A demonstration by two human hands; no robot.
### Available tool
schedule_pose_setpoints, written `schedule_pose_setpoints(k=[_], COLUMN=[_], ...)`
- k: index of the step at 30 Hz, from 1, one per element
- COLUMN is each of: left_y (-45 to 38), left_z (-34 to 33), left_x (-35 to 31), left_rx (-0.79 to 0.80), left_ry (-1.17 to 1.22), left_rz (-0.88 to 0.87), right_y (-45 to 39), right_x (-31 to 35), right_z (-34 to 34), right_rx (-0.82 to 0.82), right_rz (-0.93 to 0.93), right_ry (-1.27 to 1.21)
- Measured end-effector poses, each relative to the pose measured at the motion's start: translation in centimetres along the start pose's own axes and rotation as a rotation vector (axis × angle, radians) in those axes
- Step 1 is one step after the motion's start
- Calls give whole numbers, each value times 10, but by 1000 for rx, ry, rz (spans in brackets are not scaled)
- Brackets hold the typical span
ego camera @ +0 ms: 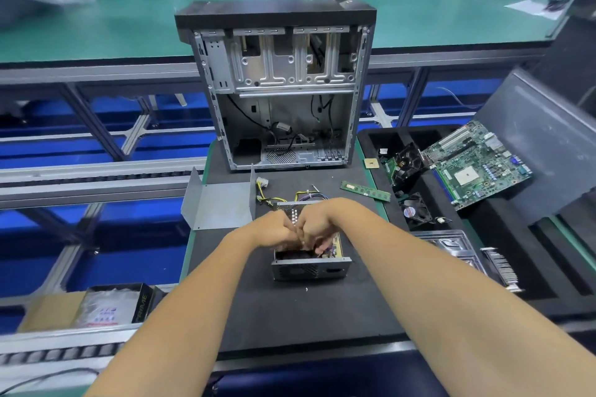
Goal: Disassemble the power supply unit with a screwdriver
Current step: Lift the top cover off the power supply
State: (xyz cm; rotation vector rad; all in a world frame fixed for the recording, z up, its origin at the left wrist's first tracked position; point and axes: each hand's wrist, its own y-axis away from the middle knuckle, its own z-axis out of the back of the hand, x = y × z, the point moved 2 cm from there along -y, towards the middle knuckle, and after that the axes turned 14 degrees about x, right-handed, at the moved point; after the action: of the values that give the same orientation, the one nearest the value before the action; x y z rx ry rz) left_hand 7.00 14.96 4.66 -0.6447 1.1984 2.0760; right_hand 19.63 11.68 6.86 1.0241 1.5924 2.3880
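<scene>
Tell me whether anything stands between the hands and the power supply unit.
Nothing visible does. Both the left hand and right hand are already inside the open top of the power supply unit; its removed metal cover lies apart, to the left.

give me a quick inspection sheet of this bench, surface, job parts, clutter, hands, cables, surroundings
surface: black mat on a green-edged bench.
job's things: power supply unit open on top, its bent metal cover lying apart to the left; no screwdriver plainly seen.
clutter: empty computer case behind, memory stick, motherboard and fan in the black tray at right.
hands: left hand and right hand both curled together inside the unit; what they hold is hidden.
cables: yellow and black wire bundle runs out the unit's far side.
surroundings: conveyor rails, green shelf, cardboard box at lower left.
</scene>
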Motion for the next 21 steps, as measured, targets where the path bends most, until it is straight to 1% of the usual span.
schedule_pose_setpoints(k=[2,5,8,12,15,19,21], left_y=[4,8,8,6,4,5,5], left_z=[-1,-2,-3,-6,-9,-9,-7], left_x=[6,14,17,16,17,19,19], left_rx=[73,127,122,109,106,141,171], left_ry=[21,45,67,20,-1,102,101], left_rz=[37,70,51,49,49,41,37], right_y=[-1,-4,-9,-12,-14,-16,-16], right_x=[-1,-4,-7,-9,-8,-7,-7], right_z=[-2,-3,-4,-3,-2,-4,-3], right_rx=[36,83,70,33,47,88,113], right_rz=[1,-23,-33,-27,-33,-46,-44], right_ry=[-10,43,53,108,159,201,185])
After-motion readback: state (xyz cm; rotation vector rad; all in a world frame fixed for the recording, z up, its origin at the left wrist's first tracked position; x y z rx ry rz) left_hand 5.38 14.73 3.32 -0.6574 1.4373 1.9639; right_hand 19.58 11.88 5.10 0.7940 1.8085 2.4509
